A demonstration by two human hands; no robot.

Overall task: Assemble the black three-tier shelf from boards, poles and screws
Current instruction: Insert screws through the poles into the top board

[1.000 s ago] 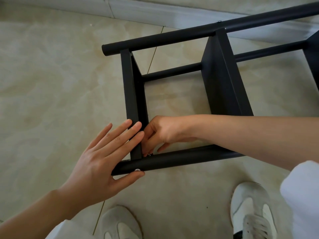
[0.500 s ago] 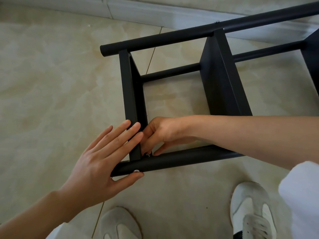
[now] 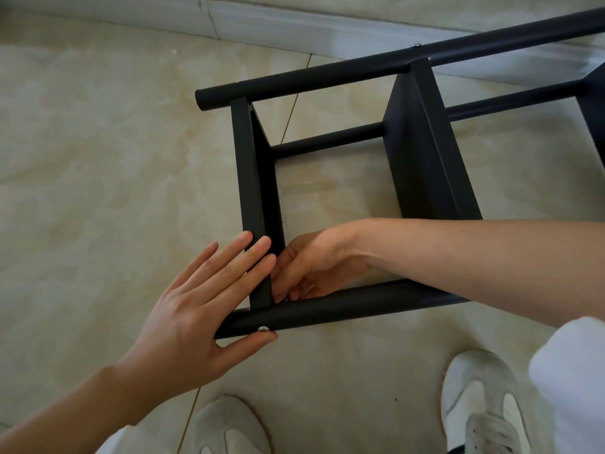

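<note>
Shelf (image 3: 422, 149) looked rigid, light; left hand (image 3: 196, 309) lay open bracing the pole (image 3: 327, 311), right hand (image 3: 314, 263) pinched something small, unclear what.

shelf (image 3: 422, 152) cropped at right edge, right fingertips (image 3: 288, 294) hidden behind board

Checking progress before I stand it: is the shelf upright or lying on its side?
On its side: the shelf has poles running level along the floor, boards on edge.

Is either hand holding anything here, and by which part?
The left hand lies open across the end board and near pole, thumb by the screw head. The right hand pinches something small at the inside corner; what cannot be told.
</note>
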